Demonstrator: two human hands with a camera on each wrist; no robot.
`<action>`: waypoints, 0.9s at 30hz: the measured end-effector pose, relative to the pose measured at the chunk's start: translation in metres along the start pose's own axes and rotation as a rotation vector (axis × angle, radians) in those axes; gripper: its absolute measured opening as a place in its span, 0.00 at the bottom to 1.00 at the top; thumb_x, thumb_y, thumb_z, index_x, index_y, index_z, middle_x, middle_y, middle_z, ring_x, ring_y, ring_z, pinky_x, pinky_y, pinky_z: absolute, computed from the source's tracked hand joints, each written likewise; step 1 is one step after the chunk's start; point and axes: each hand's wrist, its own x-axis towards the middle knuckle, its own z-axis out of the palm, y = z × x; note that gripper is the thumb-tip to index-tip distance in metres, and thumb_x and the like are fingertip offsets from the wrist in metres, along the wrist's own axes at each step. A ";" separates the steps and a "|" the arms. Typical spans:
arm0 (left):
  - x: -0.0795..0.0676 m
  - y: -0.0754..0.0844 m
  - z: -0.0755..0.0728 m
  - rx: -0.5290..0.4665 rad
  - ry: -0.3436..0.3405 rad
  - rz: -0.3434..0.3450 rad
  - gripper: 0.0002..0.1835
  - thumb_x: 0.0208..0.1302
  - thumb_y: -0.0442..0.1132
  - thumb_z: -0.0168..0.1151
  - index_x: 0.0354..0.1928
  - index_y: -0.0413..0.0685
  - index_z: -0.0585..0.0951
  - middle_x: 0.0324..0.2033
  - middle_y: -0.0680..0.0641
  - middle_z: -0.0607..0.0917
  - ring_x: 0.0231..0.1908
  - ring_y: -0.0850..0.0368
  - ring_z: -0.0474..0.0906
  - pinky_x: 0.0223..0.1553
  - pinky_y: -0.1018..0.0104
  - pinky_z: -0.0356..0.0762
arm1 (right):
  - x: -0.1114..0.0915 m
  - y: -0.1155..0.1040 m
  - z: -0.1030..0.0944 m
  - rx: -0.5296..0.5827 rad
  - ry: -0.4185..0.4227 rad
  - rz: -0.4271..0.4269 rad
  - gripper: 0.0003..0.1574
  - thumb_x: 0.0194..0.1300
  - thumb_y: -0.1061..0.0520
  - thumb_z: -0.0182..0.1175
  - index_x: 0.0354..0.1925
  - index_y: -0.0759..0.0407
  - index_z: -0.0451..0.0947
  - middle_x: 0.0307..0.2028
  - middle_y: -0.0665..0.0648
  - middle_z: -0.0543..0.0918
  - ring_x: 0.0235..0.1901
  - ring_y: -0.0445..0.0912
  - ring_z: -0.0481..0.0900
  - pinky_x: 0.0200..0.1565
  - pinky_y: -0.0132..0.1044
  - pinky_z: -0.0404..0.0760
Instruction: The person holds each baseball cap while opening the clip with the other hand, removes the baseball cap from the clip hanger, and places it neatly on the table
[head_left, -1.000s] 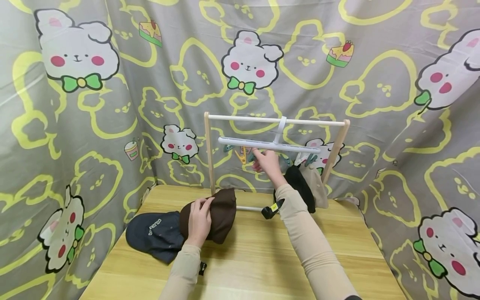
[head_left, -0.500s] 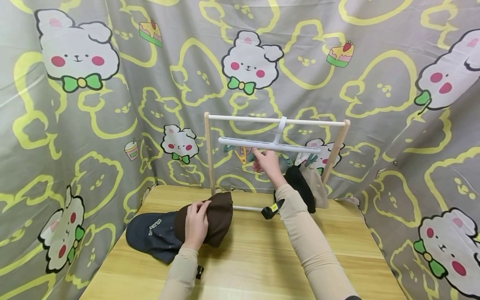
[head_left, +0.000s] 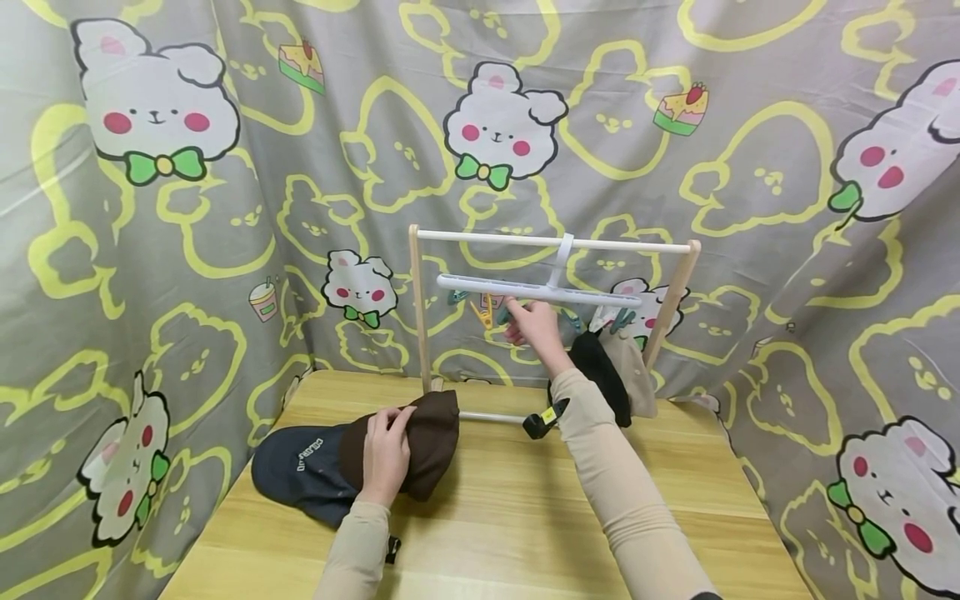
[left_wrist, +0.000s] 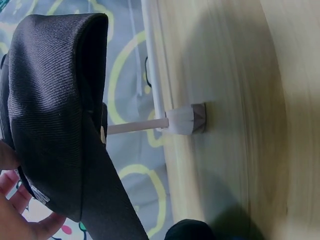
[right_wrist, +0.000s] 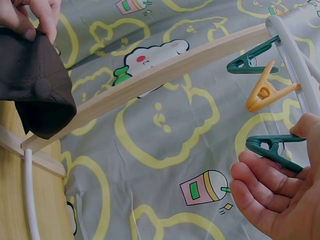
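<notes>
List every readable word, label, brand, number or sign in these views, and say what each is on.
"COLOR…", on the dark blue cap; the ending is unclear.
Yellow label on the black strap device by the right wrist: too small to read.
Pale mark on the brown cap, in the left wrist view: too blurred to read.
No other text is legible.

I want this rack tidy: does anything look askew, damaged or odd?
Slightly: the white hanger looks tilted relative to the top rail, its right end lower in the head view, perhaps just perspective. One yellow clip sits among green clips. Nothing looks damaged.
</notes>
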 end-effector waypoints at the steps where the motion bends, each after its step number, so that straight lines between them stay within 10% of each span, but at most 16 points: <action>1: -0.001 -0.001 0.000 0.003 0.001 0.002 0.16 0.62 0.24 0.60 0.47 0.47 0.85 0.40 0.40 0.78 0.42 0.41 0.74 0.34 0.49 0.74 | 0.000 0.000 0.000 -0.002 -0.002 0.001 0.35 0.65 0.35 0.55 0.24 0.67 0.79 0.13 0.53 0.81 0.27 0.58 0.87 0.25 0.39 0.85; 11: -0.003 -0.006 -0.003 0.022 -0.003 -0.006 0.16 0.60 0.24 0.61 0.46 0.48 0.85 0.40 0.41 0.78 0.41 0.41 0.73 0.33 0.49 0.73 | -0.001 -0.001 0.000 0.000 -0.003 -0.001 0.35 0.65 0.35 0.55 0.23 0.66 0.78 0.14 0.53 0.82 0.28 0.59 0.87 0.23 0.37 0.84; 20: -0.005 -0.010 -0.007 0.030 -0.015 -0.001 0.18 0.57 0.22 0.61 0.46 0.47 0.85 0.40 0.41 0.78 0.41 0.40 0.74 0.31 0.48 0.72 | 0.000 0.000 0.000 -0.001 -0.011 0.011 0.39 0.66 0.35 0.55 0.32 0.74 0.80 0.14 0.53 0.81 0.27 0.57 0.87 0.40 0.57 0.84; 27: -0.008 -0.013 -0.010 0.046 -0.038 -0.004 0.18 0.57 0.22 0.61 0.47 0.47 0.85 0.40 0.41 0.78 0.41 0.40 0.73 0.31 0.48 0.72 | -0.001 0.000 -0.001 -0.006 -0.007 0.009 0.40 0.66 0.36 0.55 0.35 0.76 0.80 0.14 0.52 0.81 0.24 0.54 0.87 0.27 0.41 0.85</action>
